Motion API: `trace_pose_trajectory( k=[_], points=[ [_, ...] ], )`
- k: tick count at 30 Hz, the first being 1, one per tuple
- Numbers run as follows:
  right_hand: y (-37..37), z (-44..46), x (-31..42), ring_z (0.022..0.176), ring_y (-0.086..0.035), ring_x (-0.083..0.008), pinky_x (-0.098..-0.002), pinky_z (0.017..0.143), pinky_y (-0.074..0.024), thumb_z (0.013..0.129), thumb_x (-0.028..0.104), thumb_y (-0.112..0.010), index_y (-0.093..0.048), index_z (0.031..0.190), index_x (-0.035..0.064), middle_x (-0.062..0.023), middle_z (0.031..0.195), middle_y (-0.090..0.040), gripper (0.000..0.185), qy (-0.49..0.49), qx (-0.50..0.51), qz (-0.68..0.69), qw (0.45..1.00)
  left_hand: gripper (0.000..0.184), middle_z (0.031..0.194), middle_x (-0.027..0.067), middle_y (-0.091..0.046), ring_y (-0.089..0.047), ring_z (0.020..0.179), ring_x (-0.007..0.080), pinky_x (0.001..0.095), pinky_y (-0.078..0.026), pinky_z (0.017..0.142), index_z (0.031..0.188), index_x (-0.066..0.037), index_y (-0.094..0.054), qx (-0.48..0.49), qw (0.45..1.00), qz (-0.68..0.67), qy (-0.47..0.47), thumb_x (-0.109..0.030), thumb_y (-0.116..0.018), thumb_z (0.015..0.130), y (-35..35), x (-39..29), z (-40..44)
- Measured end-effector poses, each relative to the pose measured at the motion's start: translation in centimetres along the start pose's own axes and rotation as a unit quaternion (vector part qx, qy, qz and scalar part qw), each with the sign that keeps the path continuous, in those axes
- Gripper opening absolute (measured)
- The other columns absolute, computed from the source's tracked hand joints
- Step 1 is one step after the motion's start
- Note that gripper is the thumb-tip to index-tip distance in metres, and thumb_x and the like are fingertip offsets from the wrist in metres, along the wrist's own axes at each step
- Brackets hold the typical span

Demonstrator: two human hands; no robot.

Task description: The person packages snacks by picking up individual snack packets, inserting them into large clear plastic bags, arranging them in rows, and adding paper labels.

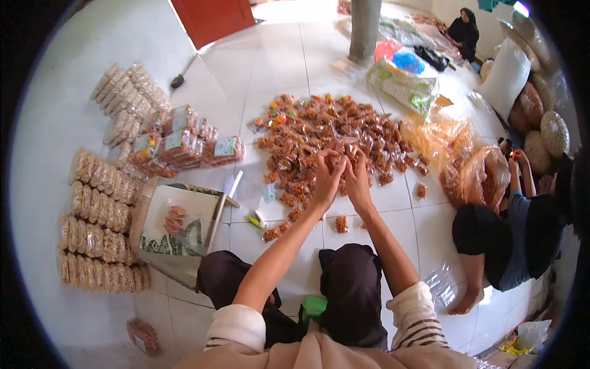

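My left hand [330, 175] and my right hand [356, 179] are held close together in front of me, fingers pinched. Between their fingertips is a small clear plastic packet [348, 148] with something reddish-brown inside. Below and beyond them, a wide pile of similar brown snack packets [332, 126] is spread over the tiled floor. A few single packets, such as one snack packet [341, 224], lie nearer to my knees. Left of these is a yellow-green tool [257, 219], its kind unclear.
A low table [212, 206] with brown pieces on it stands left. Bagged snack stacks [101, 230] line the left wall. At right, a co-worker [510, 227] sits beside a large open snack bag [488, 175]. Another person [464, 34] sits at the back, beyond a pillar [365, 31].
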State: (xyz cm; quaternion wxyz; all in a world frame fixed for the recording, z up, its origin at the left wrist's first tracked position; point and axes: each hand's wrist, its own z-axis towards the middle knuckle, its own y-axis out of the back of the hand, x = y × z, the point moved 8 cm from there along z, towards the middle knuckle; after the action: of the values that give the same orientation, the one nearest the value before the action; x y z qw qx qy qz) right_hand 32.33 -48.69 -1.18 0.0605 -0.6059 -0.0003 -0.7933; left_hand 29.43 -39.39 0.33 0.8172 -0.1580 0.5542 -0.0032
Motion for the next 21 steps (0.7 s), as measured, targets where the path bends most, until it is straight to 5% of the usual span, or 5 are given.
trace_pose_trajectory(
  k=[6, 10, 14, 15, 21],
  points=[
    [-5.3, -2.4, 8.3, 0.104, -0.048, -0.0225, -0.0317, 0.087, -0.0394, 0.075, 0.019, -0.067, -0.028, 0.124, -0.0032, -0.0184, 0.112, -0.049, 0.066, 0.047, 0.106, 0.008, 0.993, 0.046, 0.142, 0.0069, -0.018, -0.024, 0.127, 0.0215, 0.0375, -0.018, 0.104, 0.129, -0.014, -0.024, 0.096, 0.979, -0.177, -0.035, -0.035, -0.033, 0.089, 2.2, -9.1, -2.4],
    [-9.5, -3.9, 9.3, 0.091, -0.053, -0.014, -0.0258, 0.078, -0.0443, 0.074, 0.007, -0.067, -0.033, 0.119, 0.0004, -0.0106, 0.103, -0.054, 0.057, 0.033, 0.181, -0.005, 0.983, 0.054, 0.14, 0.0086, -0.021, -0.027, 0.125, 0.0223, 0.0389, -0.02, 0.102, 0.134, -0.021, -0.014, 0.06, 0.977, -0.205, -0.022, -0.035, -0.039, 0.088, 6.7, -13.2, -4.0],
    [-14.7, -7.7, 12.3, 0.094, -0.057, -0.0285, -0.0336, 0.077, -0.0465, 0.067, 0.004, -0.068, -0.035, 0.113, -0.0003, -0.0198, 0.104, -0.053, 0.057, 0.125, 0.239, -0.069, 0.961, 0.069, 0.134, 0.0116, -0.028, -0.036, 0.117, 0.0184, 0.035, -0.034, 0.093, 0.135, -0.025, -0.011, -0.024, 0.995, -0.082, 0.055, -0.031, -0.056, 0.083, 11.9, -14.6, -5.3],
    [-16.2, -8.7, 12.2, 0.096, -0.055, -0.0293, -0.0342, 0.078, -0.0458, 0.066, 0.003, -0.068, -0.036, 0.114, 0.0004, -0.0189, 0.105, -0.051, 0.058, 0.172, 0.251, -0.096, 0.948, 0.065, 0.118, 0.0065, -0.043, -0.049, 0.095, 0.0116, 0.0246, -0.041, 0.079, 0.13, -0.02, -0.022, -0.095, 0.991, -0.077, 0.063, -0.022, -0.064, 0.079, 13.8, -14.4, -5.7],
    [-21.8, -12.5, 12.2, 0.1, -0.048, -0.0303, -0.0357, 0.084, -0.0424, 0.062, 0.0, -0.069, -0.044, 0.115, 0.0029, -0.0159, 0.108, -0.047, 0.059, 0.257, 0.243, -0.138, 0.925, 0.026, 0.096, 0.002, -0.052, -0.054, 0.079, 0.0116, 0.0274, -0.048, 0.06, 0.106, -0.016, -0.042, -0.187, 0.968, -0.164, 0.029, -0.02, -0.055, 0.085, 21.5, -13.3, -8.2]
  ],
)
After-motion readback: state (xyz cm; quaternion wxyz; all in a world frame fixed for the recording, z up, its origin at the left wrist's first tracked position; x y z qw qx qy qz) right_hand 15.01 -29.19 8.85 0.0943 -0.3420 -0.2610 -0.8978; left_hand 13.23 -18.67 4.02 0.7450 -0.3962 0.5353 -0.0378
